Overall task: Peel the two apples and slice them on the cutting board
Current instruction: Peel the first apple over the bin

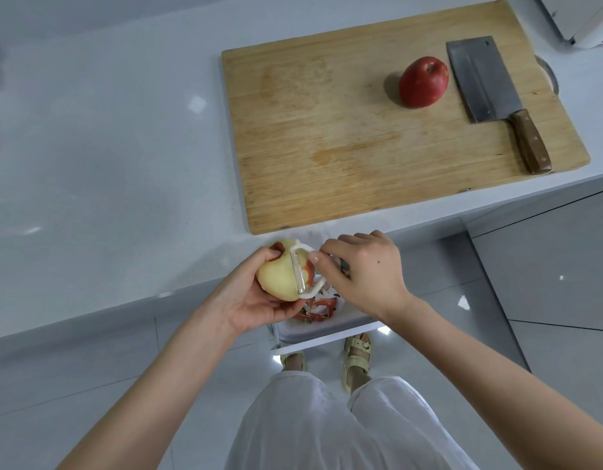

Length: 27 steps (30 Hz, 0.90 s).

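My left hand (249,300) grips a mostly peeled apple (276,276), pale yellow with a few red skin patches, just off the counter's front edge. My right hand (364,273) holds a white Y-shaped peeler (301,271) whose blade lies against the apple's right side. A whole red apple (423,81) sits on the wooden cutting board (327,137) at the back right. Beside that apple a cleaver (486,83) with a wooden handle lies flat on the board.
Below my hands a white bin (323,332) on the floor holds red and pale peelings (318,308). The grey counter (107,164) stretches left of the board. A white appliance (581,18) stands at the far right corner. Cabinet fronts are at the right.
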Each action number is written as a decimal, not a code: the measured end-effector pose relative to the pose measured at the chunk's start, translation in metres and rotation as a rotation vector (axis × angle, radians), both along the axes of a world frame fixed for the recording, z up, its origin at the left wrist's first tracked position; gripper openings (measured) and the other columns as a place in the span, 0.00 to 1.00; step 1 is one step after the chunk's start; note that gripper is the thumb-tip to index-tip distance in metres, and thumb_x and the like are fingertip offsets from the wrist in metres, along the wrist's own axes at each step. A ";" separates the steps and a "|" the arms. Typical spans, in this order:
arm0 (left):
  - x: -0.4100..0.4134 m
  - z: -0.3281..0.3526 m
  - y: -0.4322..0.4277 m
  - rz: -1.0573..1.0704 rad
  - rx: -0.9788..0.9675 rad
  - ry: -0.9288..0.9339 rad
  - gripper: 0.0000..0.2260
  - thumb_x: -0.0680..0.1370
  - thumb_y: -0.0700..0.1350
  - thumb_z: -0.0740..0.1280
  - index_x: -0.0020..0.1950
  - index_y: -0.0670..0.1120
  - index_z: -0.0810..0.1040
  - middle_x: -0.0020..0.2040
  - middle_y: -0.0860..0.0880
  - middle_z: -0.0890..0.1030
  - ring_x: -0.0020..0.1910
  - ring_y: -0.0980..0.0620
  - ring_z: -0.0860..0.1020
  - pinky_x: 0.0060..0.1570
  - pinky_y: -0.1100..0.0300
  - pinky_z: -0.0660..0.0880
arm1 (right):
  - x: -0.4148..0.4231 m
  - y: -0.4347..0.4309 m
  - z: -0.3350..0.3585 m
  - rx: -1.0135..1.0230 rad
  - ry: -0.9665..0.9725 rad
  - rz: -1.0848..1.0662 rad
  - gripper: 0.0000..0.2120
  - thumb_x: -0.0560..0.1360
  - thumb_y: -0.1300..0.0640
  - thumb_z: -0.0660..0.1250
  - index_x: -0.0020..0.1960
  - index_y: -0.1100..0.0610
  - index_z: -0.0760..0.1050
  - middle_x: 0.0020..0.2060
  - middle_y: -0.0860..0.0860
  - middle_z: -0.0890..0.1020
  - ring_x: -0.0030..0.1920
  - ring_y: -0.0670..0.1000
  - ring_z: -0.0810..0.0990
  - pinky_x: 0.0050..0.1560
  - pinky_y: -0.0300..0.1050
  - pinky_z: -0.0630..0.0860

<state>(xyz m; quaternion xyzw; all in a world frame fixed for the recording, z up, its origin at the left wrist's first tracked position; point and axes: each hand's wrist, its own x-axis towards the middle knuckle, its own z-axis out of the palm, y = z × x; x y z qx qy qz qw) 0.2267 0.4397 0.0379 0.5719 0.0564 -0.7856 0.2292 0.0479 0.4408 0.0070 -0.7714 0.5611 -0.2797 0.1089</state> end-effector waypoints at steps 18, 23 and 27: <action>0.001 0.012 -0.001 -0.074 -0.012 -0.015 0.17 0.71 0.51 0.67 0.53 0.42 0.76 0.37 0.39 0.82 0.36 0.42 0.79 0.27 0.55 0.78 | -0.018 -0.003 0.000 0.058 -0.074 0.072 0.22 0.79 0.46 0.56 0.31 0.53 0.75 0.22 0.47 0.72 0.25 0.48 0.69 0.31 0.42 0.63; 0.002 0.015 -0.001 -0.113 0.013 0.075 0.23 0.65 0.53 0.66 0.52 0.39 0.76 0.37 0.38 0.80 0.31 0.42 0.79 0.26 0.58 0.77 | -0.023 0.002 -0.017 0.116 -0.092 0.043 0.21 0.78 0.45 0.56 0.31 0.52 0.75 0.23 0.46 0.72 0.26 0.47 0.70 0.32 0.42 0.66; 0.000 0.023 -0.005 -0.135 -0.010 0.165 0.23 0.66 0.53 0.65 0.52 0.37 0.77 0.38 0.37 0.80 0.31 0.42 0.79 0.27 0.58 0.78 | -0.024 0.007 -0.035 0.154 -0.043 0.029 0.20 0.77 0.45 0.61 0.28 0.48 0.67 0.21 0.44 0.64 0.24 0.45 0.61 0.32 0.30 0.55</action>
